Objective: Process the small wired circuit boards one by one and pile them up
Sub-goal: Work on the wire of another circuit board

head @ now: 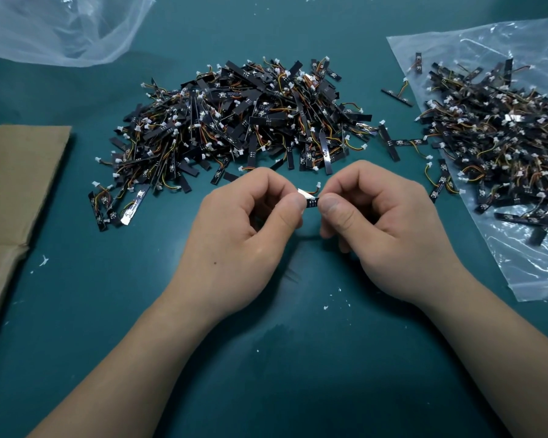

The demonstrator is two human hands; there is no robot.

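Observation:
One small black circuit board [312,202] with a short wire and white plug is held above the green table, between both hands. My left hand [244,229] pinches its left end with thumb and fingers, where a white strip shows. My right hand [374,222] pinches its right end. A big heap of black wired boards [234,121] lies on the table just beyond the hands. A second heap [500,134] lies at the right on a clear plastic bag.
A clear plastic bag [535,267] covers the right side of the table. Another crumpled bag [60,26] lies at the far left. A brown cardboard sheet [16,184] sits at the left edge. A few loose boards [396,96] lie between the heaps.

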